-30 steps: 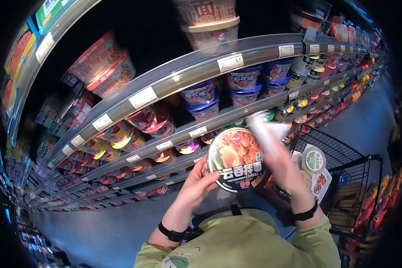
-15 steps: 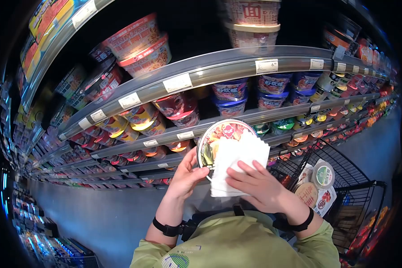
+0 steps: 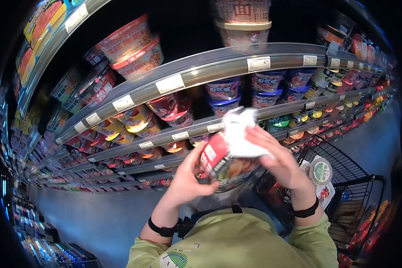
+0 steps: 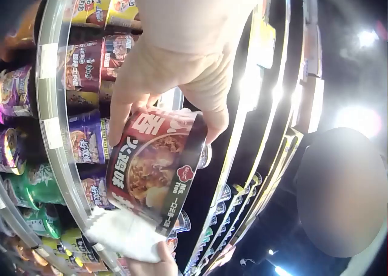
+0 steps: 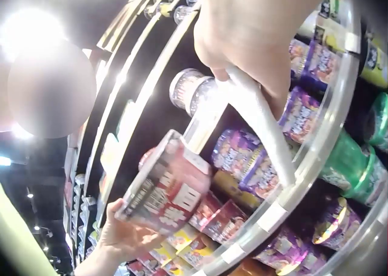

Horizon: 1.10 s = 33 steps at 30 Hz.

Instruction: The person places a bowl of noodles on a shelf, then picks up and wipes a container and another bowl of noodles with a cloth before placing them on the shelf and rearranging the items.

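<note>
My left hand (image 3: 187,178) grips a round instant noodle bowl (image 3: 214,154), fingers on one side and thumb on the other. The bowl is tilted, so its red and black printed wall shows in the head view. In the left wrist view, the same noodle bowl (image 4: 159,167) hangs from the fingertips. A folded white cloth (image 3: 241,136) is pinched between the thumb and fingers of my right hand (image 3: 279,161). It overlaps the bowl's upper edge in the head view; the right wrist view shows the cloth (image 5: 260,124) edge-on, beside the bowl.
Shelves (image 3: 192,71) of instant noodle tubs curve in front, with price tags along their edges. Blue-lidded tubs (image 3: 223,91) stand just behind the hands. To the right is a black wire shopping cart (image 3: 353,178) holding a few packages. Grey floor (image 3: 98,214) lies at lower left.
The bowl was held with its lid facing up toward the head camera; now it is turned on edge, showing its wall. The right hand brought the cloth over the lid, then up to the top edge.
</note>
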Tool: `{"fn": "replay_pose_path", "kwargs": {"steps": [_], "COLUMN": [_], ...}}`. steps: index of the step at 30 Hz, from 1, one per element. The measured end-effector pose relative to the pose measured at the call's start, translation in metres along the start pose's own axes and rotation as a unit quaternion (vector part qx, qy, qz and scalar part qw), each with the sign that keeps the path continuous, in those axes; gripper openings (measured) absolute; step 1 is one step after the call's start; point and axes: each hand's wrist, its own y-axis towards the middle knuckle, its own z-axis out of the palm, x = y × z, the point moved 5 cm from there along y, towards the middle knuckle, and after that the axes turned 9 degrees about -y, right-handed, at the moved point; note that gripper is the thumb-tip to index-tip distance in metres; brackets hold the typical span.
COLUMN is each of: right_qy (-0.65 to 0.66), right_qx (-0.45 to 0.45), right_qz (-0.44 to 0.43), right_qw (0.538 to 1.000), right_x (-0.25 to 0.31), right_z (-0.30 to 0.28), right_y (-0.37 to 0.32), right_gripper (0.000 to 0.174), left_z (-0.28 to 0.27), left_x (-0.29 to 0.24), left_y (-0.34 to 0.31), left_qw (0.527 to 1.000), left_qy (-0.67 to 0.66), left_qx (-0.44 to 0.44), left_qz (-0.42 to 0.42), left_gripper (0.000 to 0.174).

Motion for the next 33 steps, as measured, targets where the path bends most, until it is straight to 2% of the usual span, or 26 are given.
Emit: {"fn": "replay_pose_path", "kwargs": {"steps": [2,4,5,8,9,10,12,13,14,15,16,18,19,20,21,22,24,25,26,27,28,29,30,31,32,33], "right_qy": [-0.151,-0.229,-0.259,-0.285,-0.229,0.02,0.308,0.431,0.545,0.615,0.664,0.719,0.759,0.796,0.776,0.79,0.883,0.883,0.85,0.813,0.812,0.79,0.767,0.778,0.817,0.797], "right_qx": [0.065,0.098,0.078,0.051,0.01,-0.046,-0.086,-0.125,-0.161,-0.076,-0.134,-0.133,-0.127,-0.121,-0.058,-0.027,-0.036,-0.041,-0.034,-0.03,-0.042,-0.019,0.002,-0.009,-0.036,-0.067], "right_qz": [-0.022,-0.044,-0.039,-0.018,-0.013,0.092,0.19,0.192,0.193,0.133,0.171,0.162,0.172,0.18,0.189,0.196,0.24,0.239,0.253,0.267,0.268,0.277,0.286,0.27,0.251,0.244], "right_qw": [0.986,0.967,0.962,0.957,0.973,0.995,0.928,0.873,0.8,0.773,0.715,0.662,0.615,0.564,0.599,0.581,0.402,0.402,0.461,0.516,0.517,0.546,0.574,0.568,0.518,0.548], "right_x": [0.011,0.034,0.038,0.021,0.002,-0.017,-0.063,-0.064,-0.065,-0.054,-0.054,-0.041,-0.033,-0.026,-0.016,-0.013,-0.006,-0.01,-0.017,-0.025,-0.031,-0.036,-0.039,-0.038,-0.048,-0.056], "right_z": [0.017,0.045,0.051,0.049,0.041,0.031,0.036,0.042,0.048,0.052,0.059,0.066,0.074,0.082,0.088,0.098,0.112,0.114,0.118,0.12,0.119,0.117,0.114,0.104,0.097,0.082], "right_y": [0.011,0.017,0.016,0.02,0.02,0.013,-0.001,0.0,0.001,0.007,0.007,0.016,0.021,0.025,0.026,0.025,0.026,0.024,0.022,0.018,0.014,0.011,0.008,0.008,0.005,-0.001], "right_gripper": [0.048,0.051,0.052,0.054,0.049,0.044,0.048,0.05,0.051,0.051,0.049,0.048,0.049,0.05,0.052,0.052,0.053,0.053,0.056,0.06,0.06,0.059,0.059,0.058,0.057,0.056], "left_z": [0.01,0.023,0.02,0.009,0.004,0.001,-0.011,-0.015,-0.019,-0.02,-0.019,-0.014,-0.009,-0.007,-0.004,-0.002,-0.004,-0.005,-0.008,-0.008,-0.008,-0.005,-0.007,-0.012,-0.016,-0.016], "left_x": [-0.003,-0.013,-0.008,-0.016,-0.024,-0.035,-0.04,-0.036,-0.029,-0.026,-0.024,-0.021,-0.011,0.001,0.003,0.004,0.005,0.005,0.008,0.005,0.002,-0.004,-0.001,0.009,0.018,0.017], "left_y": [0.004,0.007,0.01,0.007,0.005,0.002,-0.005,-0.006,-0.005,-0.004,-0.004,0.0,0.007,0.011,0.012,0.011,0.012,0.011,0.012,0.01,0.009,0.003,0.002,0.003,0.004,0.004], "left_qw": [0.976,0.933,0.935,0.929,0.933,0.94,0.965,0.964,0.982,0.986,0.985,0.972,0.958,0.95,0.946,0.942,0.949,0.951,0.953,0.95,0.944,0.918,0.91,0.935,0.947,0.958], "left_qy": [0.193,0.341,0.33,0.353,0.341,0.327,0.228,0.228,0.108,-0.014,-0.015,-0.14,-0.133,-0.172,-0.174,-0.176,-0.109,-0.041,-0.043,0.027,0.095,0.186,0.198,0.087,-0.025,-0.098], "left_qx": [-0.032,-0.004,-0.034,-0.061,-0.07,-0.072,-0.092,-0.102,-0.101,-0.096,-0.101,-0.102,-0.122,-0.118,-0.137,-0.155,-0.162,-0.17,-0.164,-0.161,-0.154,-0.141,-0.121,-0.105,-0.088,-0.099], "left_qz": [0.096,0.111,0.124,0.089,0.095,0.067,0.091,0.096,0.117,0.135,0.136,0.157,0.222,0.232,0.236,0.238,0.246,0.255,0.251,0.265,0.277,0.321,0.345,0.329,0.308,0.25], "left_gripper": [0.089,0.076,0.067,0.079,0.086,0.085,0.086,0.086,0.088,0.09,0.09,0.096,0.103,0.105,0.105,0.105,0.107,0.109,0.109,0.11,0.112,0.113,0.113,0.11,0.108,0.106]}}
